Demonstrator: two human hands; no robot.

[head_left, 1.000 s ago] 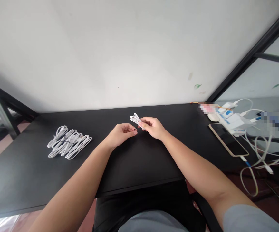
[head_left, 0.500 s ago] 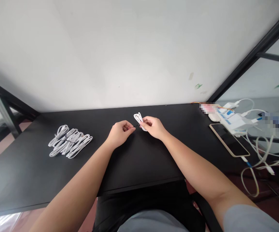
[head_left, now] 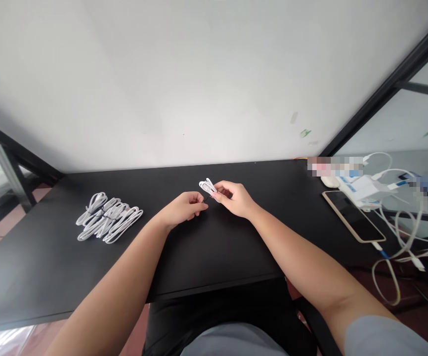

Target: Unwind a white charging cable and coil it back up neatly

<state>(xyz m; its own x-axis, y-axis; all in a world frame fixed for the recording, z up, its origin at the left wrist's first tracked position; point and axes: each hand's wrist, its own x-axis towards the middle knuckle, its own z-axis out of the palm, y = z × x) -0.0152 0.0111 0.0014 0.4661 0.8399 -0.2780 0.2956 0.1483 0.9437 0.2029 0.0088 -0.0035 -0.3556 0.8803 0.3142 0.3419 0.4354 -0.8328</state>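
A small coiled white cable [head_left: 208, 186] is pinched in my right hand [head_left: 235, 199], its loops sticking out toward the upper left. From the coil a thin black tie [head_left: 207, 198] reaches across to my left hand [head_left: 186, 207], whose thumb and fingers are pressed together on its end. Part of the coil is hidden behind my right fingers. To the left, several white cable bundles [head_left: 109, 217], bound with dark ties, lie side by side on the black table [head_left: 214, 252].
At the right stands a white power strip [head_left: 358, 190] with chargers plugged in. A phone [head_left: 354, 216] lies before it, attached to a charging cable [head_left: 390, 274] that hangs over the edge. A pale wall [head_left: 184, 89] rises behind the table.
The cable coil has tilted further left and dropped slightly in my right hand. My left hand has turned and moved a little lower, its fingers curled more tightly.
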